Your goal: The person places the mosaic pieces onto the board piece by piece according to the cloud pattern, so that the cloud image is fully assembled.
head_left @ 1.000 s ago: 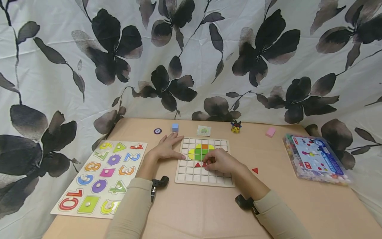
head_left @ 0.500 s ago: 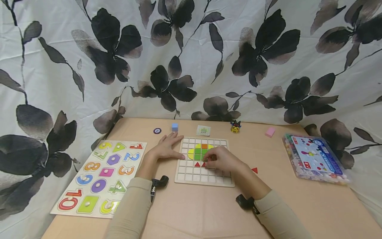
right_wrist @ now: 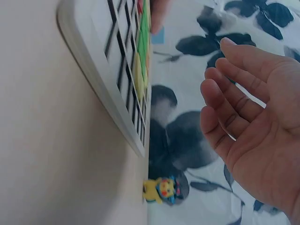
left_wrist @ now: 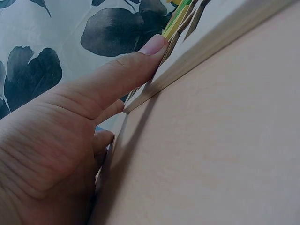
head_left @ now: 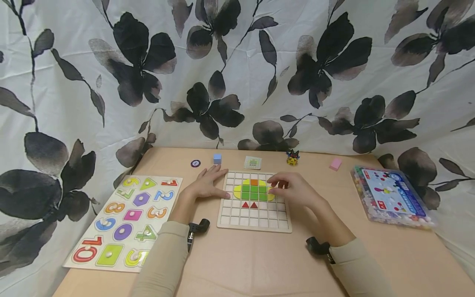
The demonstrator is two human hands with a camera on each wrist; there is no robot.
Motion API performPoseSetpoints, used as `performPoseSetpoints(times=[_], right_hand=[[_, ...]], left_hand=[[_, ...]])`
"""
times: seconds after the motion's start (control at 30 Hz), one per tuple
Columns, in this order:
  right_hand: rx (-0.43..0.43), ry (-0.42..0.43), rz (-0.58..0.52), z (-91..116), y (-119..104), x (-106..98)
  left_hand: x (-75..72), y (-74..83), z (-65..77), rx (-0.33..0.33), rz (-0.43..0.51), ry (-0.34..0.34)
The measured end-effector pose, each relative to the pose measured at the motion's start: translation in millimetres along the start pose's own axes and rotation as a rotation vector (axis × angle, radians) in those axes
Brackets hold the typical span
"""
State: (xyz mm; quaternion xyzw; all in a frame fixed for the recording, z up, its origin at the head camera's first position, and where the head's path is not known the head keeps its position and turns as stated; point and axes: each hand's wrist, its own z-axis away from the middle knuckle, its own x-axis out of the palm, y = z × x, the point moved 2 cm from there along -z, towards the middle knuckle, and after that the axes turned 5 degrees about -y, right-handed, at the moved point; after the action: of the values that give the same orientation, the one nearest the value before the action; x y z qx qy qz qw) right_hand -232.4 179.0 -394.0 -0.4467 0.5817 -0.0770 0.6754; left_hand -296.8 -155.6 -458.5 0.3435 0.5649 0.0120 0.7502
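Observation:
A white gridded board (head_left: 254, 224) lies on the table, bearing green squares (head_left: 254, 193), an orange piece (head_left: 254, 182), yellow rounded pieces (head_left: 237, 192) and two red triangles (head_left: 245, 205). At its left edge rests my left hand (head_left: 206, 184), fingers spread; the left wrist view shows the thumb (left_wrist: 154, 45) on the board's rim. My right hand (head_left: 295, 188) hovers over the board's upper right side. Its fingers are loosely bent with nothing between them, as the right wrist view shows (right_wrist: 262, 103).
On the left lies a number-and-shape puzzle board (head_left: 141, 199). Along the back stand a round token (head_left: 195, 163), a blue cube (head_left: 217, 159), a small pattern card (head_left: 253, 162), a yellow figurine (head_left: 292, 157) and a pink block (head_left: 335, 164). A clear box of beads (head_left: 393, 198) sits at right.
My right hand has left the red triangles and moved up and right, its fingers loosening. The loose red triangle at right is now hidden by the forearm. My left hand stays still.

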Motion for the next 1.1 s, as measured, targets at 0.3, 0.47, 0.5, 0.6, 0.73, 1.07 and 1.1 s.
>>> performPoseSetpoints(times=[0.3, 0.47, 0.5, 0.6, 0.73, 1.07, 1.1], right_hand=[[0.022, 0.036, 0.033, 13, 20, -29], [0.041, 0.020, 0.050, 22, 32, -43], [0.045, 0.013, 0.056, 24, 34, -46], [0.065, -0.018, 0.064, 29, 41, -52], [0.086, -0.083, 0.026, 35, 52, -60], [0.101, -0.222, -0.039, 47, 72, -67], [0.103, -0.239, -0.042, 48, 73, -67]], left_hand=[[-0.8, 2.6, 0.2, 0.005, 0.016, 0.006], [-0.3, 2.0, -0.4, 0.005, 0.015, 0.010], [-0.5, 2.2, -0.3, 0.005, 0.013, 0.010], [-0.7, 2.0, -0.3, 0.005, 0.008, 0.007], [-0.1, 0.9, -0.8, 0.003, 0.005, 0.004], [0.7, -0.2, -0.3, 0.001, 0.015, 0.007], [0.6, -0.5, -0.3, 0.001, 0.015, 0.008]])
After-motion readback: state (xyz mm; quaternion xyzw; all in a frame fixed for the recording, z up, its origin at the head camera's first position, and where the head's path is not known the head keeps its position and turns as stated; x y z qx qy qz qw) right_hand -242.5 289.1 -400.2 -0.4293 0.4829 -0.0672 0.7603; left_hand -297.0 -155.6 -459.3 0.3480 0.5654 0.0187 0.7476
